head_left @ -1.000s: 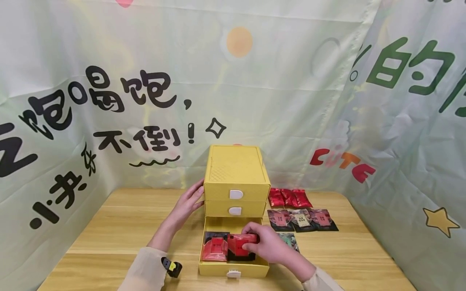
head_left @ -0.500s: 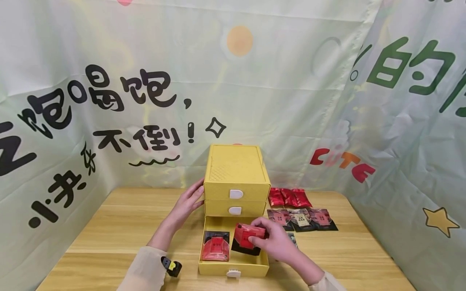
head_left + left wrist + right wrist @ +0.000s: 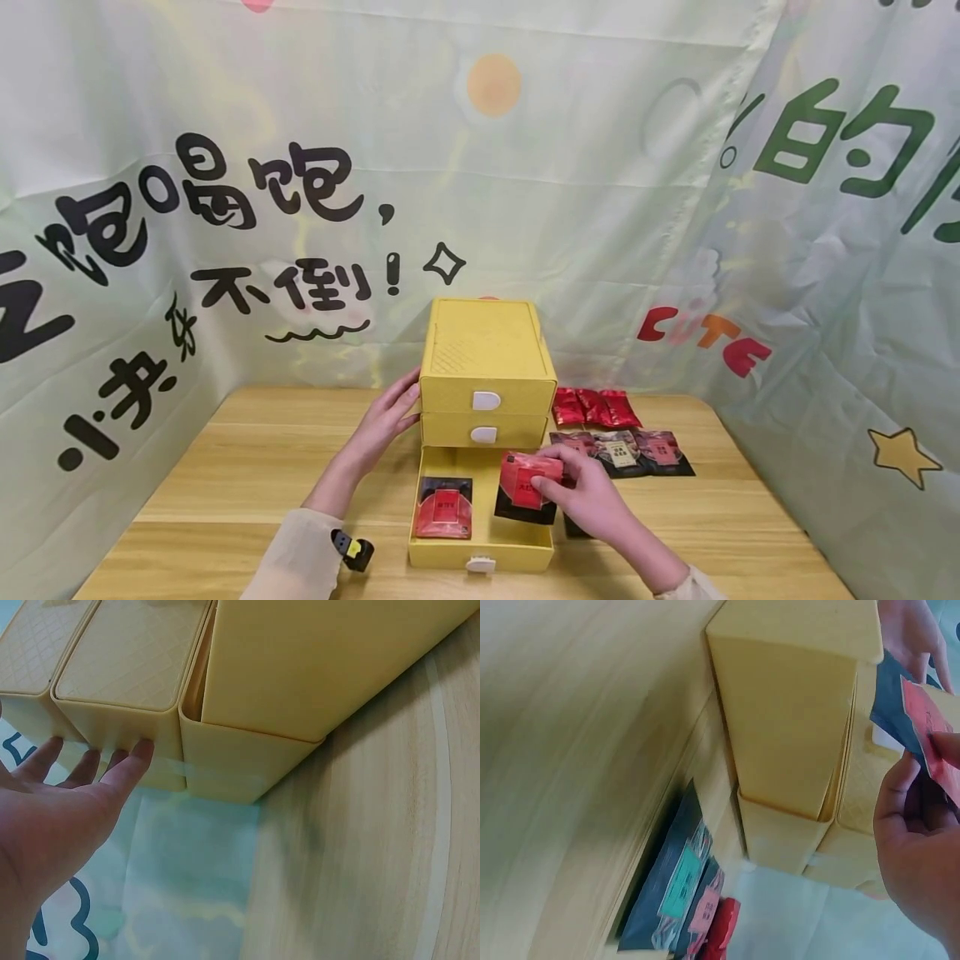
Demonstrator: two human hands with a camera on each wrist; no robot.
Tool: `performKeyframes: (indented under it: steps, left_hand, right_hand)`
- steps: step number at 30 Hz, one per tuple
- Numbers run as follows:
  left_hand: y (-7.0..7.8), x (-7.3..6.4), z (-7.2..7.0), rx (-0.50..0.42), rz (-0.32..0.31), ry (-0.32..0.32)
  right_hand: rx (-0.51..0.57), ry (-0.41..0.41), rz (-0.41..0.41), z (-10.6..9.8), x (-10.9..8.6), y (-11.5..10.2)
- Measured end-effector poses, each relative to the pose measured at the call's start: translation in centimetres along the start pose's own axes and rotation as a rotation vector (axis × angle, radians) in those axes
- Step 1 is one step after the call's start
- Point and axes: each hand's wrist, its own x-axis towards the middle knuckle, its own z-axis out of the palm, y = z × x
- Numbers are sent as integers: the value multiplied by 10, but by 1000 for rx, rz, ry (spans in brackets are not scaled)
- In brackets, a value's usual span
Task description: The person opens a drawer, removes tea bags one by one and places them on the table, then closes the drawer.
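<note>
A yellow three-drawer box (image 3: 487, 337) stands on the table with its bottom drawer (image 3: 483, 553) pulled out. My left hand (image 3: 386, 421) touches the box's left side; in the left wrist view its straight fingers (image 3: 139, 756) rest against the upper drawer casings. Between thumb and fingers my right hand (image 3: 592, 492) pinches a red-and-black sachet (image 3: 523, 475), tilted above the right part of the open drawer. The right wrist view shows this sachet (image 3: 900, 705) nearly edge-on. Another red-and-black sachet (image 3: 444, 510) lies in the drawer's left part.
Right of the box lie several sachets on the table: red shiny ones (image 3: 596, 407) at the back, and black ones with coloured labels (image 3: 663, 454) in front. A green-labelled sachet (image 3: 679, 881) lies beside the box. Printed cloth (image 3: 570, 208) hangs behind the table.
My right hand has lifted the sachet off the drawer's right part and moved it up and to the right. The left hand keeps its place on the box.
</note>
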Motion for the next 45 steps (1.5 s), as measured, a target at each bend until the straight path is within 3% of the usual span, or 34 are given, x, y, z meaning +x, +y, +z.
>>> performKeyframes:
  steps: [7, 18, 35, 45]
  left_hand:
    - [-1, 0, 0, 2, -4, 2]
    - [1, 1, -1, 5, -11, 8]
    - [-1, -1, 0, 0, -17, 1]
    - [1, 0, 0, 2, -18, 1]
  right_hand:
    - [45, 68, 59, -17, -7, 4]
    - [-83, 128, 116, -51, -12, 16]
    - [-343, 133, 232, -105, -16, 55]
    - [-360, 89, 278, -125, -17, 78]
